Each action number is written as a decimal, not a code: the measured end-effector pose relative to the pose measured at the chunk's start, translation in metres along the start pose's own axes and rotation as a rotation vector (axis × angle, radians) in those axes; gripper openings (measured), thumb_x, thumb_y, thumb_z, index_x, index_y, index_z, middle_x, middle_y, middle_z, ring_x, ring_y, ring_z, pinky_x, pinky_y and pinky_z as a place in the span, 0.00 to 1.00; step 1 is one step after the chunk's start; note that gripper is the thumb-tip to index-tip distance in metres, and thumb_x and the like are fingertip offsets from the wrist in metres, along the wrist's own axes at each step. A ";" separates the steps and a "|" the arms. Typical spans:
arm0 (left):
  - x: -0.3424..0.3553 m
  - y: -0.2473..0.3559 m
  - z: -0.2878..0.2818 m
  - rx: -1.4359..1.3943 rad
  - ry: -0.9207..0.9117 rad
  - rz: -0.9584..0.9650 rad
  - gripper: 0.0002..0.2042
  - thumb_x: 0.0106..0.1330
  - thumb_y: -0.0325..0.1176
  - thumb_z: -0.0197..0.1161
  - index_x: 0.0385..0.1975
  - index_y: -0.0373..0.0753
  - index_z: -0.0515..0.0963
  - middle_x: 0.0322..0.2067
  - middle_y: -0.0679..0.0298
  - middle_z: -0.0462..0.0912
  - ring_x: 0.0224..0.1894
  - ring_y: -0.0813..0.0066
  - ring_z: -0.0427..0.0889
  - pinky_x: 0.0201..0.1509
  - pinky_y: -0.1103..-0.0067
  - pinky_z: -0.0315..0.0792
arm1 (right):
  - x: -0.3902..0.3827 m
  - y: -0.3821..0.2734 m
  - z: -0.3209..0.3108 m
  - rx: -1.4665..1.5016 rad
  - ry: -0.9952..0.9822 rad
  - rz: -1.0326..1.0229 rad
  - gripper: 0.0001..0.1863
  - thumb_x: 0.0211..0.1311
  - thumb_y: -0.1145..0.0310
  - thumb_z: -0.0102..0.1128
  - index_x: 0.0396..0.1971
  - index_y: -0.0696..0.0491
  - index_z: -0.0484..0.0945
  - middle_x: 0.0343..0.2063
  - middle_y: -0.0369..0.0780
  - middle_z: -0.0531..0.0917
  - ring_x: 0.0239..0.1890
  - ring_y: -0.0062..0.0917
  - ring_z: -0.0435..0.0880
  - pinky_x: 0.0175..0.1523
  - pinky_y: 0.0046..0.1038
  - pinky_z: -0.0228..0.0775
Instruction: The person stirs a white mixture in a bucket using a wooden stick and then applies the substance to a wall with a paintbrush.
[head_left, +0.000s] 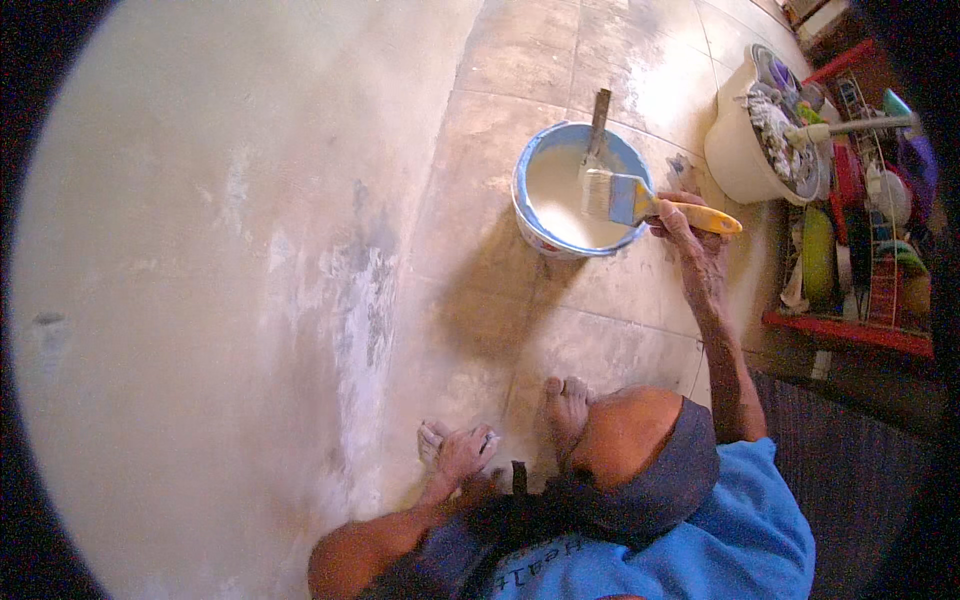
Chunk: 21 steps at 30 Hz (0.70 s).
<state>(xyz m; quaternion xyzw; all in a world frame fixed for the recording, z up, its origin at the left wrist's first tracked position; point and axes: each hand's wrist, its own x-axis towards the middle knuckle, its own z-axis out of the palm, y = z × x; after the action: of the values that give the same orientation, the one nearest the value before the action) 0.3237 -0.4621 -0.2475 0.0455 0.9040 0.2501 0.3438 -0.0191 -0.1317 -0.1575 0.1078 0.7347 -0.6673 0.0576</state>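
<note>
My right hand (692,222) grips a paintbrush (690,212) with a yellow handle and a blue band. Its pale bristles are over the inside of a white bucket (522,215) with a blue rim, holding creamy white paint (560,190). A dark, narrow stick or scraper (599,118) leans against the bucket's far rim, its lower end inside. My left hand (466,453) is low beside my left foot (430,438), its fingers curled together. Whether anything is between them is hidden. My right foot (567,400) is on the floor nearby.
To the left rises a pale wall (230,300) with white patches along its base. Smudged tiles (500,170) cover the floor. At right are a white tub (735,150) with assorted items and a red-edged rack (850,322) of dishes. A dark ribbed surface (835,450) lies below the rack.
</note>
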 end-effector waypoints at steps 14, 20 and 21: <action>0.022 0.015 -0.021 0.057 -0.049 0.050 0.18 0.62 0.49 0.54 0.39 0.40 0.75 0.25 0.51 0.81 0.28 0.49 0.81 0.36 0.60 0.74 | -0.030 0.080 -0.058 0.556 0.021 0.180 0.26 0.63 0.57 0.56 0.57 0.55 0.68 0.44 0.39 0.80 0.40 0.21 0.80 0.45 0.24 0.76; 0.026 0.015 -0.016 0.054 -0.009 0.127 0.14 0.63 0.44 0.55 0.29 0.37 0.73 0.25 0.50 0.79 0.29 0.49 0.80 0.37 0.61 0.71 | -0.030 0.056 -0.081 0.312 -0.091 0.192 0.25 0.61 0.59 0.56 0.54 0.59 0.71 0.33 0.34 0.77 0.28 0.15 0.76 0.34 0.21 0.74; 0.024 0.012 -0.015 0.049 0.016 0.143 0.14 0.63 0.44 0.55 0.29 0.37 0.73 0.25 0.50 0.79 0.29 0.49 0.79 0.37 0.61 0.71 | -0.026 0.058 -0.085 0.337 -0.120 0.199 0.26 0.60 0.59 0.57 0.54 0.59 0.71 0.32 0.34 0.77 0.27 0.15 0.75 0.33 0.21 0.74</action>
<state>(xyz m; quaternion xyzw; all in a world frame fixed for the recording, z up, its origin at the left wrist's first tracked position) 0.2949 -0.4520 -0.2463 0.1166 0.9070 0.2520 0.3167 0.0251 -0.0446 -0.1988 0.1482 0.5937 -0.7769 0.1480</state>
